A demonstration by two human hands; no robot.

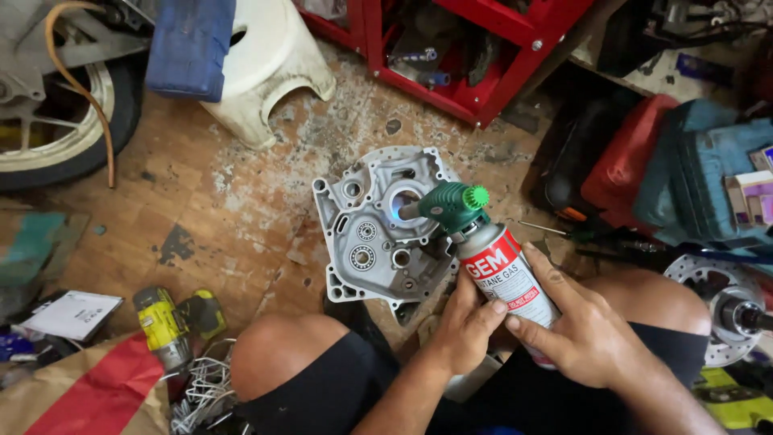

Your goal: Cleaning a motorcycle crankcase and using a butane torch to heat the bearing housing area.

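Head camera looked down past two bare knees at a grey engine case (378, 229) lying flat on the worn wooden floor. Both hands were wrapped around a gas canister (506, 278): the left hand (467, 326) closed on its lower side, the right hand (588, 334) clasping it from the right. Its green torch head (449, 205) was tilted toward the case's large round opening, a small bluish flame at the nozzle. A yellow drill (165, 326) lay well apart, to the left.

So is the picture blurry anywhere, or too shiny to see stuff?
Head view: soft, even light, no hard shadows; the grey engine case and gas torch can, gripped by the left hand and right hand, look sharp; mild shine on the can; edges bend and soften, as at the wheel.
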